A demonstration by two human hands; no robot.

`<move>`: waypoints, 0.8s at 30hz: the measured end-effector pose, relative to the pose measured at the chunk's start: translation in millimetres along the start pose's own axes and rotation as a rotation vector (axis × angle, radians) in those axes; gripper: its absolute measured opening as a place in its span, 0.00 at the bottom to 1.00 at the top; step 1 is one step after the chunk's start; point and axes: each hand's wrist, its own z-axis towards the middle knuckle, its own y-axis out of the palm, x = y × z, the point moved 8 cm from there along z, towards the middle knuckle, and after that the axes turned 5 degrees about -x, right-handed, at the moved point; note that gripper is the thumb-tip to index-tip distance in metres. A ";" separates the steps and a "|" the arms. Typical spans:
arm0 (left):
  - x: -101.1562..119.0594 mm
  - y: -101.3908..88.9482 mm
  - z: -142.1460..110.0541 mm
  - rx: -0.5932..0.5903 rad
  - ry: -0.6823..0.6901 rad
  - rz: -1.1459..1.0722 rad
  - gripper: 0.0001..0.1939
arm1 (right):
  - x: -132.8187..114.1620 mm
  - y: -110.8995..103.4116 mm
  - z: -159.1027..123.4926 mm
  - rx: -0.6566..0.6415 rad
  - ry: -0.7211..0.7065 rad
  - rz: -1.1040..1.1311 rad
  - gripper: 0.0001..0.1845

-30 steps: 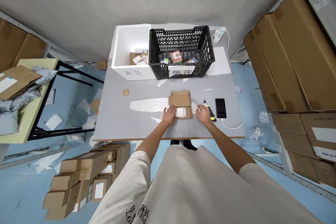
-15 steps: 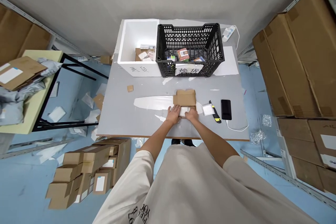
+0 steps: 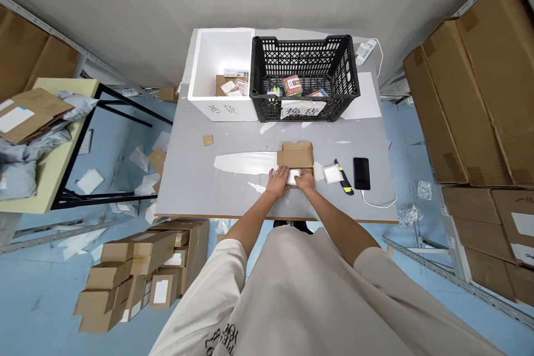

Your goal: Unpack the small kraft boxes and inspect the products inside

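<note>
A small cardboard box (image 3: 297,154) lies near the front edge of the table, its lid flap folded open away from me. Inside its near part sits a flat white item (image 3: 293,176) whose kind I cannot make out. My left hand (image 3: 277,181) grips the left side of the box, fingers pointing forward. At the opposite side, my right hand (image 3: 306,181) holds the box, its thumb reaching in over the white item. Just right of that hand are a small white square packet (image 3: 332,173) and a black and yellow utility knife (image 3: 344,179).
A black plastic crate (image 3: 304,101) and a white foam box (image 3: 223,110), both holding small packages, stand at the back. A phone (image 3: 361,173) with a white cable lies at right. A cardboard scrap (image 3: 207,139) is at left. Stacked cartons (image 3: 137,267) stand on the floor.
Hands and box stay nearly in place; the view shifts slightly. The right thumb moves a little at the white item.
</note>
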 end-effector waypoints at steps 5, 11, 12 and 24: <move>0.0 2.0 1.7 -0.011 -0.011 -0.008 0.46 | -0.3 -1.7 -5.0 0.014 -0.011 0.032 0.10; 0.9 3.5 2.6 -0.002 -0.021 0.001 0.44 | 13.1 -18.6 -12.0 0.006 -0.034 0.132 0.12; 1.0 3.8 2.8 -0.003 -0.023 0.004 0.44 | 18.4 -28.0 -12.3 0.023 -0.066 0.142 0.12; 6.3 0.9 3.2 -0.031 -0.046 0.031 0.44 | 150.5 -157.6 30.6 0.241 0.054 0.085 0.15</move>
